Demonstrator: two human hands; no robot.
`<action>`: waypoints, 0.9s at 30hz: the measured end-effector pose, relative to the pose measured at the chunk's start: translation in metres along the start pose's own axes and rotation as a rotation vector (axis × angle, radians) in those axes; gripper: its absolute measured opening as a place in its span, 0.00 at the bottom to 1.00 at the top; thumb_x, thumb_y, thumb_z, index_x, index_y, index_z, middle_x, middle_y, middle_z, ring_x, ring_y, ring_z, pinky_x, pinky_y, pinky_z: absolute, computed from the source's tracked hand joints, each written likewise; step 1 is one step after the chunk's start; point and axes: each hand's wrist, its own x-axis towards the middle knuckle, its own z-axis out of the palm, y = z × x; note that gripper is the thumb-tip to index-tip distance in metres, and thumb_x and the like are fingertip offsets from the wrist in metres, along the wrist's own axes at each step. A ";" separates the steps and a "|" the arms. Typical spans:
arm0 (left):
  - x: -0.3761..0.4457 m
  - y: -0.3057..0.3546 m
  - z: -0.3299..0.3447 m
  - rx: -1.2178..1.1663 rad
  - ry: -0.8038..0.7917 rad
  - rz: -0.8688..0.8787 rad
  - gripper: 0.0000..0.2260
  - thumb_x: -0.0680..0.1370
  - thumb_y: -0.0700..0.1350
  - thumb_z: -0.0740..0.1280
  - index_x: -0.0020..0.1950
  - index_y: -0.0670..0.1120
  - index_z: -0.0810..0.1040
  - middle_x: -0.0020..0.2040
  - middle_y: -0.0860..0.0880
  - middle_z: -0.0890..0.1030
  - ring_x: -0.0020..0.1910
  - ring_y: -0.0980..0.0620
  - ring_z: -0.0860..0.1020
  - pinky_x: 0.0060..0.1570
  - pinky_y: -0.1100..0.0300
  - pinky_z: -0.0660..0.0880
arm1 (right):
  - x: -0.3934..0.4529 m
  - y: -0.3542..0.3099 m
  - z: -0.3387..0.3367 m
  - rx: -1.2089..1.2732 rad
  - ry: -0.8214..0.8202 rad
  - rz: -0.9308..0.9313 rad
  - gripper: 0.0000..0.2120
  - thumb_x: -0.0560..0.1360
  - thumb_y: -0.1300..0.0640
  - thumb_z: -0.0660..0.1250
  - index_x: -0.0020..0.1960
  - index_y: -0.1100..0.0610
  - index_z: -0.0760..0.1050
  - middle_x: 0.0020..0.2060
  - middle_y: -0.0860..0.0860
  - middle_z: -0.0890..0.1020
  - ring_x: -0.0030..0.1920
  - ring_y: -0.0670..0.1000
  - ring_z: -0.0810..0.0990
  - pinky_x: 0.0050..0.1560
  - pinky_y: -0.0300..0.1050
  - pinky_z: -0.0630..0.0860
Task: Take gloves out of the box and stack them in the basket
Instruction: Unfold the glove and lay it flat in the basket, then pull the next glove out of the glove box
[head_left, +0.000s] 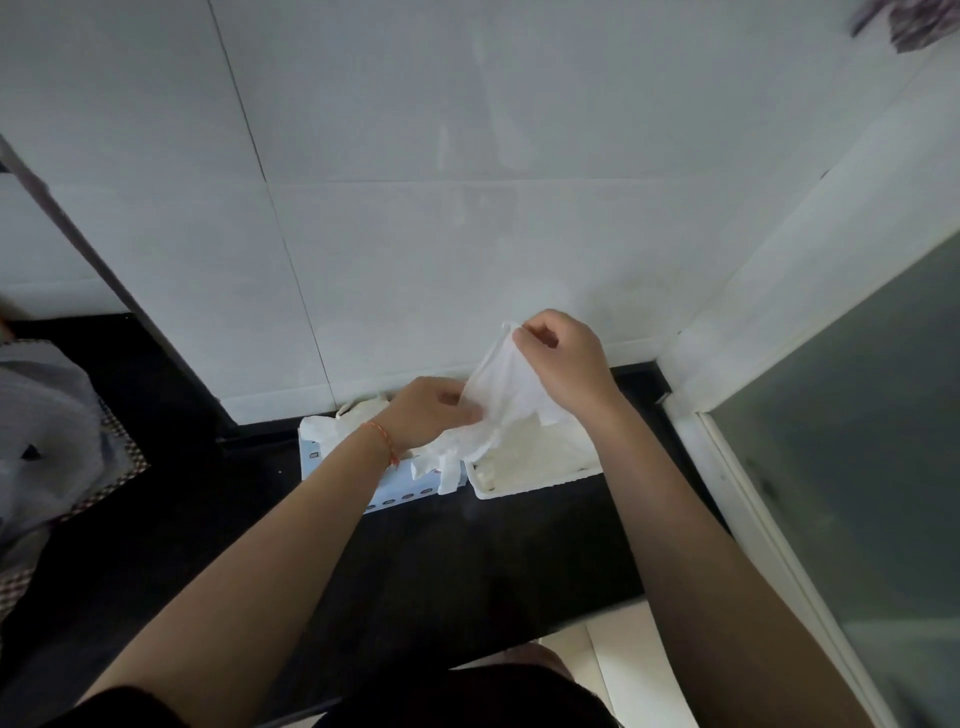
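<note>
A thin white glove (506, 387) is stretched in the air between both hands, above the white basket (524, 486). My right hand (563, 358) pinches its upper end near the wall. My left hand (434, 413), with an orange string on the wrist, grips its lower part. The pale blue glove box (400, 493) lies on the dark floor just left of the basket, with crumpled white gloves (332, 431) spilling from its top. More white gloves lie inside the basket, partly hidden by my right forearm.
A white tiled wall (467, 208) rises right behind the box and basket. A frosted glass door with a white frame (779, 493) stands at the right. Grey cloth on a checked mat (47, 415) lies at the left. The dark floor stretches toward me.
</note>
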 end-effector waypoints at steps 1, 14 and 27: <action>0.002 -0.002 0.002 -0.014 -0.007 -0.026 0.08 0.75 0.45 0.72 0.48 0.41 0.84 0.39 0.50 0.81 0.37 0.54 0.76 0.42 0.60 0.73 | 0.001 0.004 -0.001 0.015 0.002 0.012 0.06 0.78 0.55 0.64 0.44 0.55 0.75 0.35 0.44 0.76 0.36 0.42 0.73 0.36 0.33 0.68; 0.061 -0.014 0.013 0.111 -0.037 -0.173 0.09 0.77 0.47 0.70 0.46 0.41 0.81 0.37 0.50 0.77 0.35 0.54 0.73 0.36 0.64 0.70 | 0.026 0.114 0.000 0.243 -0.139 0.466 0.07 0.78 0.56 0.61 0.43 0.57 0.75 0.34 0.51 0.74 0.33 0.50 0.72 0.30 0.40 0.71; 0.135 -0.014 0.096 0.950 -0.072 -0.152 0.13 0.82 0.54 0.56 0.61 0.55 0.76 0.53 0.53 0.80 0.50 0.50 0.78 0.46 0.57 0.69 | 0.042 0.234 0.020 -0.359 -0.138 0.276 0.12 0.85 0.53 0.52 0.62 0.56 0.69 0.34 0.44 0.73 0.38 0.49 0.78 0.41 0.48 0.75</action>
